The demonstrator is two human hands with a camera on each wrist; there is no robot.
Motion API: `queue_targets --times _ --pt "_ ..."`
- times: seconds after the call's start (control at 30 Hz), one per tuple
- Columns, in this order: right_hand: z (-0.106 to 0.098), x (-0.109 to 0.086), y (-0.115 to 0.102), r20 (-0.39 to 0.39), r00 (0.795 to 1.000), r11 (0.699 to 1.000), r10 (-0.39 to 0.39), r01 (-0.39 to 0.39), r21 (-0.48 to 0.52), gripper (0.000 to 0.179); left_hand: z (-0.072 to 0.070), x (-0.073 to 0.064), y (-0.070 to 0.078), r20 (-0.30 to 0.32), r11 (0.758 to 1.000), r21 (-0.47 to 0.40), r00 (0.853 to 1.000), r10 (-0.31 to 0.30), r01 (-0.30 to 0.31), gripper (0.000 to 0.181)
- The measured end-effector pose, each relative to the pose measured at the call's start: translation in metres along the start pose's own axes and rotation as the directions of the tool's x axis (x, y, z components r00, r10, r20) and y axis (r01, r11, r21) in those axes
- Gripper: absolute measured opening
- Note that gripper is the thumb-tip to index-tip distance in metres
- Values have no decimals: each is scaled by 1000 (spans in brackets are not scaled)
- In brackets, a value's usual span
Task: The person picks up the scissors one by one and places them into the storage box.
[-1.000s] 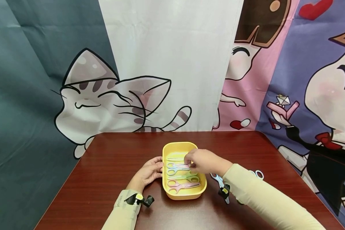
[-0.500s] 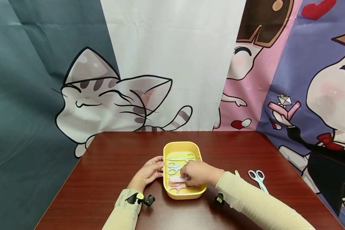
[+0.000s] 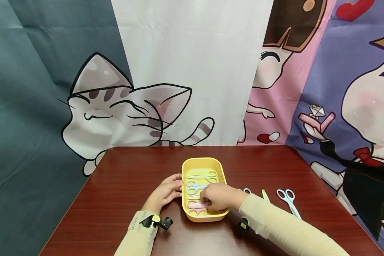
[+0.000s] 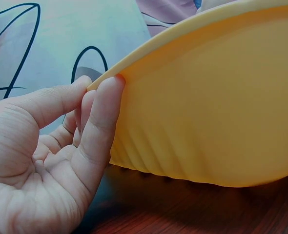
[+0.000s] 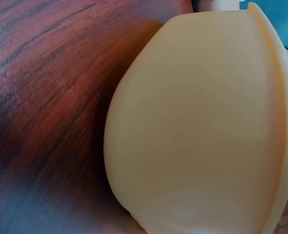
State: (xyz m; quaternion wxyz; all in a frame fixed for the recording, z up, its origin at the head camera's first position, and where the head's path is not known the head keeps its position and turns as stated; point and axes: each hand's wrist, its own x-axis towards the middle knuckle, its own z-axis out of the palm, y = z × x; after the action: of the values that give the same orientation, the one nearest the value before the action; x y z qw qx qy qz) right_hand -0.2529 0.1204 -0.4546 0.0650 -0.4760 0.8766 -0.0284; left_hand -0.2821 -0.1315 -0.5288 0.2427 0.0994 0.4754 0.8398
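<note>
A yellow plastic tray (image 3: 202,161) stands on the table with several small scissors in it. My left hand (image 3: 166,190) holds the tray by its left side, thumb at the rim and fingers against the outer wall, also seen in the left wrist view. Inside the tray, my right hand (image 3: 219,196), fingers curled, holds pink scissors (image 3: 196,205) with the blades pointing left; their handles are hidden beneath it. Another pink pair (image 3: 196,211) lies under these. Blue scissors (image 3: 193,188) and yellow-green scissors (image 3: 206,176) lie farther back. In the right wrist view the tray's outer wall hides the right hand.
Right of the tray, light-blue scissors (image 3: 288,200) lie on the dark red table (image 3: 140,163). A green piece (image 3: 265,195) and a blue handle loop (image 3: 247,190) show beside the right sleeve. A printed cloth (image 3: 192,53) hangs behind the table.
My right hand has moved from the tray's middle toward its near end, carrying pink scissors off the blue pair onto the other pink pair. My left hand stays on the tray.
</note>
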Motion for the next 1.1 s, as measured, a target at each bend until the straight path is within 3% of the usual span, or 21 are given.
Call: queue_targets --times 0.27,0.53,0.63,0.77,0.9,1.1 --pt "-1 -2 -3 24 999 999 33 -34 33 15 1 2 -1 -4 1000 10 1000 -2 2 22" --pt "-7 -4 -5 14 1000 999 16 -16 36 17 2 1 0 -14 1000 21 1000 1 0 22" --pt "-9 -6 -2 -14 1000 1000 14 -14 17 18 1 1 0 -16 1000 19 1000 1 -1 20" --pt "-26 -15 10 -99 992 997 73 -72 21 24 1 1 -1 -15 1000 16 1000 4 -4 20" --pt "-51 -31 31 -230 956 983 182 -168 79 26 0 0 -1 -10 1000 19 1000 8 -7 20" --pt "-69 -70 72 -348 863 928 366 -313 200 23 0 0 -2 3 1000 11 1000 5 -5 20"
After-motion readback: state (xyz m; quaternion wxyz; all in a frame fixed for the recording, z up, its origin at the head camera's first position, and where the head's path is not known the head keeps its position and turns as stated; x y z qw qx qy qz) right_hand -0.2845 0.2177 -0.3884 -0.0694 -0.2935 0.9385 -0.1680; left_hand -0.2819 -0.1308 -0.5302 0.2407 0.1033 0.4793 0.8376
